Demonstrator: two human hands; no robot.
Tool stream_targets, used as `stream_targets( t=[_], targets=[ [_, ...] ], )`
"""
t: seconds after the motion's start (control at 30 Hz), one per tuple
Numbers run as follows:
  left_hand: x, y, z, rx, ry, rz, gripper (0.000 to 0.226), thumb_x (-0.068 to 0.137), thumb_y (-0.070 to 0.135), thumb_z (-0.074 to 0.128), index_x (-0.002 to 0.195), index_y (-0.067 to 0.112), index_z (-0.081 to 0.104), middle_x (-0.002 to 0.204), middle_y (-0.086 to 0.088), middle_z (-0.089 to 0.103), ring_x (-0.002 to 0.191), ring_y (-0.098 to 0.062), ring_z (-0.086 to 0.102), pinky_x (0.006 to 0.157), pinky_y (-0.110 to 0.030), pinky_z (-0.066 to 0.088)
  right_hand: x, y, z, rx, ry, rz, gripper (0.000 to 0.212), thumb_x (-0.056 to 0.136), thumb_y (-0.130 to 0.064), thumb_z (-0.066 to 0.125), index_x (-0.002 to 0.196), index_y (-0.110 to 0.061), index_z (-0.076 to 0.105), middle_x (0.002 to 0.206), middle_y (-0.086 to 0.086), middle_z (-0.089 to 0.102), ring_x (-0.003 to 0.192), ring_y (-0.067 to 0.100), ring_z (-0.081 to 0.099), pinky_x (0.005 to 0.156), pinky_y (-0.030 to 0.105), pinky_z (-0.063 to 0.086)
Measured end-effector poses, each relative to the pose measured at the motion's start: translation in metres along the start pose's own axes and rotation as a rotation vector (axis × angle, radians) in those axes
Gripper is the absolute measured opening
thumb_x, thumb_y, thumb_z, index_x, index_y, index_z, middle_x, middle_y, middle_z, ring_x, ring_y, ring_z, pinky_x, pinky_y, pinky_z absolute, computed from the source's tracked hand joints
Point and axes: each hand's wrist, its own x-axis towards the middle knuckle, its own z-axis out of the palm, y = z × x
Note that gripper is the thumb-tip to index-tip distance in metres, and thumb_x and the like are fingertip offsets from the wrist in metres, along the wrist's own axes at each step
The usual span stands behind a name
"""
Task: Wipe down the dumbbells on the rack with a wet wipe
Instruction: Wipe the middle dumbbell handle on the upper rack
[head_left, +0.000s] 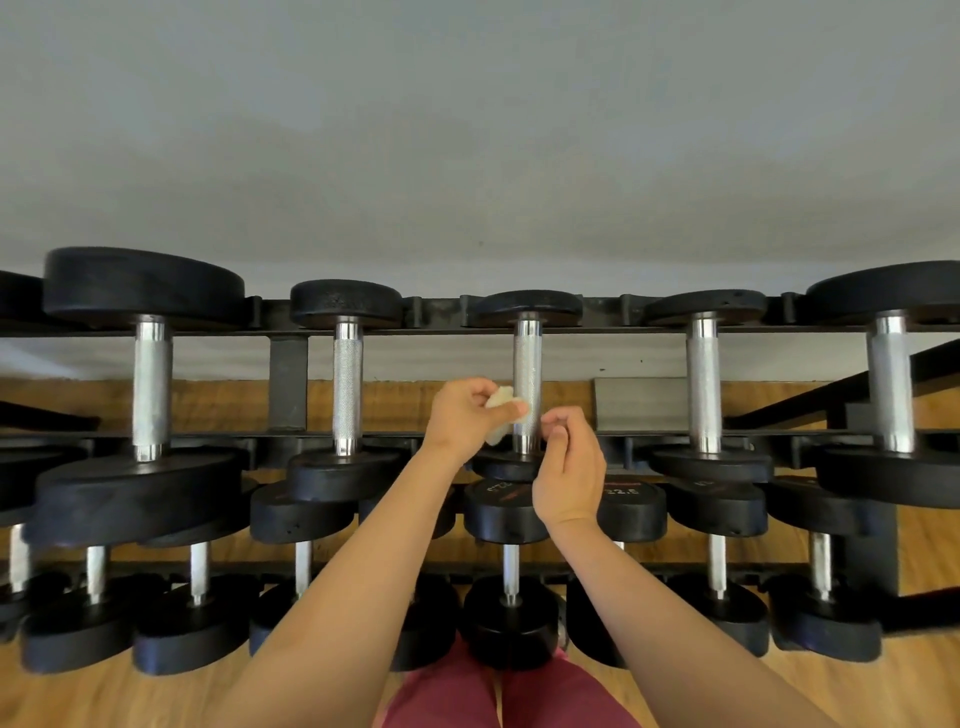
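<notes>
Pinching wet wipe (498, 411), left hand (466, 418), at dumbbell (527, 364) handle, on rack (288, 384)

Five dumbbells (347, 384) show full handles on the top tier (441, 330) — one wet wipe (501, 402) — one left hand (465, 421), one right hand (569, 467).

Black rack (288, 384), two tiers in view. Upper tier: five upper dumbbells (347, 384) laid across the rails, black round heads, knurled chrome handles, bigger toward the rack's ends. Lower tier: row of lower dumbbells (511, 571), same lie, thinner handles, one head marked 22.5. Wet wipe (501, 413): small, white, crumpled, pinched in the grip of left hand (465, 415) at mid upper tier, at left side of middle dumbbell (527, 374) handle; contact unclear.
</notes>
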Motion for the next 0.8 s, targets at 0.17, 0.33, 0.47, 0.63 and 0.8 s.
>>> stream_targets(
  t=[0.17,0.33,0.47,0.63,0.8],
  targets=[
    [-0.018,0.002,0.007,0.292,-0.007,0.036,0.025,0.072,0.025,0.084,0.083,0.012,0.067,0.081,0.000,0.067,0.075,-0.013,0.063,0.068,-0.026,0.051,0.000,-0.003,-0.002,-0.014,-0.024,0.022,0.031,0.092,-0.032,0.028,0.091,-0.019,0.056,0.082,-0.005,0.059,0.078,0.013,0.057,0.069,0.029,0.046],
    [-0.034,0.007,0.011,0.315,0.080,0.090,0.014,0.078,0.020,0.080,0.078,0.019,0.066,0.080,0.005,0.066,0.075,-0.007,0.061,0.070,-0.024,0.050,0.001,-0.008,-0.012,0.051,-0.153,0.151,0.014,0.100,-0.017,0.043,0.095,-0.017,0.057,0.087,-0.004,0.061,0.081,0.007,0.058,0.071,0.019,0.043],
    [-0.054,0.009,0.000,0.118,0.100,0.075,0.012,0.083,0.019,0.076,0.084,0.019,0.064,0.087,0.002,0.068,0.082,-0.011,0.064,0.075,-0.026,0.054,0.010,-0.013,-0.034,0.171,-0.332,0.291,0.012,0.098,-0.015,0.052,0.104,-0.022,0.060,0.101,-0.008,0.062,0.095,-0.002,0.057,0.085,0.016,0.044],
    [-0.080,0.022,-0.012,-0.250,-0.017,0.028,0.003,0.090,0.019,0.067,0.091,0.021,0.067,0.092,0.000,0.069,0.085,-0.012,0.065,0.064,-0.013,0.050,0.011,-0.043,-0.064,0.411,-0.440,0.320,0.026,0.098,-0.026,0.053,0.123,-0.022,0.060,0.121,-0.007,0.060,0.114,0.006,0.054,0.090,0.016,0.041],
    [-0.089,0.027,-0.009,-0.332,-0.089,0.054,0.010,0.090,0.020,0.066,0.099,0.020,0.071,0.090,0.001,0.072,0.080,-0.006,0.066,0.069,-0.018,0.052,0.009,-0.061,-0.076,0.457,-0.683,0.282,0.046,0.081,-0.039,0.066,0.122,-0.018,0.064,0.117,0.001,0.066,0.110,0.015,0.062,0.095,0.030,0.052]
  ],
)
